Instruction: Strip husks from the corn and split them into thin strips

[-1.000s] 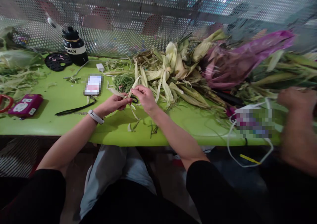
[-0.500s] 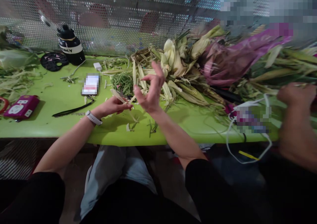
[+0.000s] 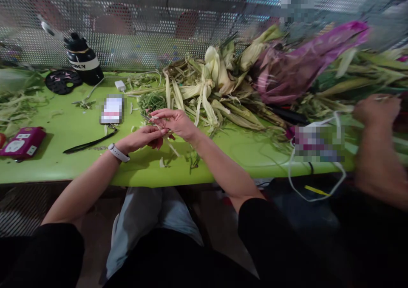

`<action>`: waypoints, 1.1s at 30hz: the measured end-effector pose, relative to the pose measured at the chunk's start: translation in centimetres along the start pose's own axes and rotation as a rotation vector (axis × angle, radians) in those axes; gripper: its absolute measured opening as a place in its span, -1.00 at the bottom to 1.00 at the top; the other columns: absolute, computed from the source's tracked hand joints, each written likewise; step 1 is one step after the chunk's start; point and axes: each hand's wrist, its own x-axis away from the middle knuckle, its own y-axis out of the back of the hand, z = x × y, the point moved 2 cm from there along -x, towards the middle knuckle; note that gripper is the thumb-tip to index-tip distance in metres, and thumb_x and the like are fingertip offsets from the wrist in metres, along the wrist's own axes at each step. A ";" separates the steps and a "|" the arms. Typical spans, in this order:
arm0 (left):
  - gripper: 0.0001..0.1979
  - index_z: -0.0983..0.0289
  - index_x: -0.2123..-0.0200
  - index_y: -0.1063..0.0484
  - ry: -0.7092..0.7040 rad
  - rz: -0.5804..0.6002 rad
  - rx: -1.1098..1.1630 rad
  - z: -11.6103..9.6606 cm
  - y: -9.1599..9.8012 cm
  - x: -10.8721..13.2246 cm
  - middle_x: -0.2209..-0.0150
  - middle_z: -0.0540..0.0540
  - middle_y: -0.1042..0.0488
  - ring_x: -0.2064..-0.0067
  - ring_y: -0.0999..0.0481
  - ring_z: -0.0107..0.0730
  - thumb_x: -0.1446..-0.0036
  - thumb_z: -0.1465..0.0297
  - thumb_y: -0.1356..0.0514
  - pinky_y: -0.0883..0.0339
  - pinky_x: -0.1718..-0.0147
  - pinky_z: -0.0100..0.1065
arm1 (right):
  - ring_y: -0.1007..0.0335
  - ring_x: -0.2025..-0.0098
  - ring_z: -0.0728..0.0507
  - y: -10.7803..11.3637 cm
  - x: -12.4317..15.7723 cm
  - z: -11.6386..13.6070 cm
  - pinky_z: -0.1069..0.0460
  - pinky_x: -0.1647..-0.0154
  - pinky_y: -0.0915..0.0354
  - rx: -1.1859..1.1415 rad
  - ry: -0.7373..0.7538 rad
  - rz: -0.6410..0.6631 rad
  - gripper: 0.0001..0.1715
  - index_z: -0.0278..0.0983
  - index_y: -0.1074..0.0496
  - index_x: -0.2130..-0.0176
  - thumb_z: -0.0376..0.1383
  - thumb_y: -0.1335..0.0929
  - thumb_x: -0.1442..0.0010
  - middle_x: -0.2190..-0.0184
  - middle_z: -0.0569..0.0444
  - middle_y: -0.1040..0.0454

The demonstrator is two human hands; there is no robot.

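Over the front of the green table, my left hand (image 3: 143,138), with a white watch band on its wrist, pinches pale strips of corn husk. One husk strip (image 3: 172,147) sticks out below the fingers toward the table. My right hand (image 3: 179,124) reaches in from the right, its fingertips closed on the upper end of the husk, close against my left fingers. The exact grip is partly hidden where the hands overlap. Just behind them lies a small heap of thin green shreds (image 3: 151,102). Loose husk scraps (image 3: 163,162) lie on the table in front.
A pile of corn husks (image 3: 219,88) and a purple plastic bag (image 3: 283,77) fill the back right. A phone (image 3: 112,109), a black bottle (image 3: 84,63) and a magenta box (image 3: 24,142) are at left. Another person's hand (image 3: 376,109) and a white cable (image 3: 290,173) are at right.
My right hand has come down and left from its raised, spread pose to the husk in my left hand, and its fingers have closed. The view has shifted slightly.
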 end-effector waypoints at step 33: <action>-0.67 0.31 0.36 -0.54 0.013 -0.220 0.277 1.5 0.2 -0.6 0.66 -0.02 -0.25 0.62 -0.12 -0.59 -0.18 0.12 -0.30 0.11 0.62 -0.42 | -0.28 0.20 -0.18 1.9 -0.9 -0.7 -0.13 -0.01 -0.23 1.016 0.399 -0.222 -0.34 -0.22 -0.31 0.43 0.22 -0.14 -0.34 0.39 0.01 -0.36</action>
